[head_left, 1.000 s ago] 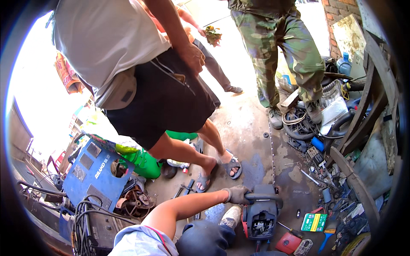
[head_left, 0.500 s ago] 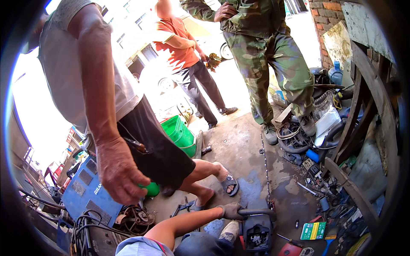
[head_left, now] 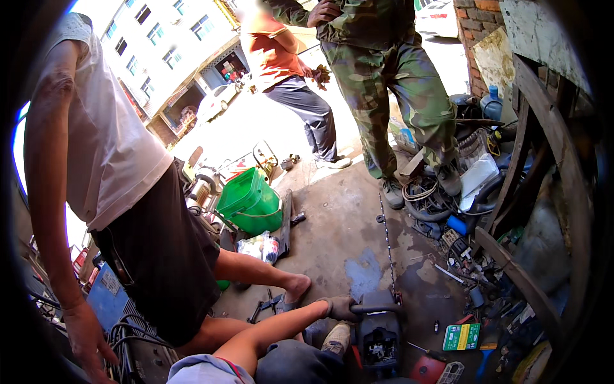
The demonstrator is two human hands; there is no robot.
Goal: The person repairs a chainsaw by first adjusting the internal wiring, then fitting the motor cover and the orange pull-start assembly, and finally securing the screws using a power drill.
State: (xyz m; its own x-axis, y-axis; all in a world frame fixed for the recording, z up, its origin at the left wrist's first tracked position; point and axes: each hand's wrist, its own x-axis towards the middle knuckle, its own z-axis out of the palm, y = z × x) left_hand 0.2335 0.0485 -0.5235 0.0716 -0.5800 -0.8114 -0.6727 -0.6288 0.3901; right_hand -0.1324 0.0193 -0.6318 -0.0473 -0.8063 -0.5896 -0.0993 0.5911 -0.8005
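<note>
My left hand (head_left: 342,310), in a grey work glove, is closed around the dark front handle (head_left: 377,308) of a chainsaw on the ground. The chainsaw body (head_left: 378,339) has its top open, with inner engine parts showing. From its front a thin bar with chain (head_left: 388,249) points away across the floor. My right hand is out of view. Right of the saw lie a screwdriver (head_left: 419,347), a red rounded object (head_left: 425,370), a green and yellow box (head_left: 460,336) and a blue-handled brush (head_left: 486,361).
At left stands a person in a pale shirt (head_left: 115,147), one leg close to my arm. A person in camouflage trousers (head_left: 377,96) stands ahead, another in orange (head_left: 272,57) farther off. A green bucket (head_left: 249,214) stands ahead left. Piled scrap and wooden boards (head_left: 521,281) line the right.
The person in the pale shirt has shifted left, arm and leg moving away. The person in orange has changed stance. My left hand keeps its hold on the chainsaw handle.
</note>
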